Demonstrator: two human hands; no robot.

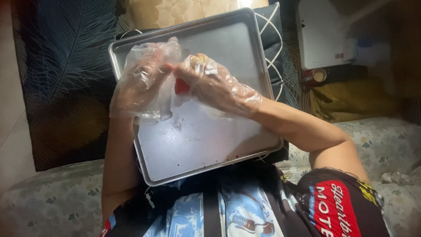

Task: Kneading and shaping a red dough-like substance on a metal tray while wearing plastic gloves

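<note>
A flowered sofa [52, 197] filled the frame from about 7 to 4 o'clock, with a dark leaf-patterned cushion [66, 66] at 10 o'clock. A rectangular metal tray [193, 149] rested on the person's lap over a second dark cushion [274, 48], long axis running roughly 11 to 5 o'clock; its lower half was bare apart from dark crumbs along the near rim. Both hands wore loose clear plastic gloves. Left hand [142, 81] hovered over the tray's 10 o'clock area, fingers half curled; whether it gripped anything could not be told through the crumpled film. Right hand [215, 85], at tray centre, was closed around a small red piece [181, 86], which lay between the two hands, at 9 o'clock from the right palm and closer to the right hand. Only a sliver of the red piece showed; its shape and axis were hidden. A white box [322, 33] and a small red can [315, 76] sat at 2 o'clock, blurred.
</note>
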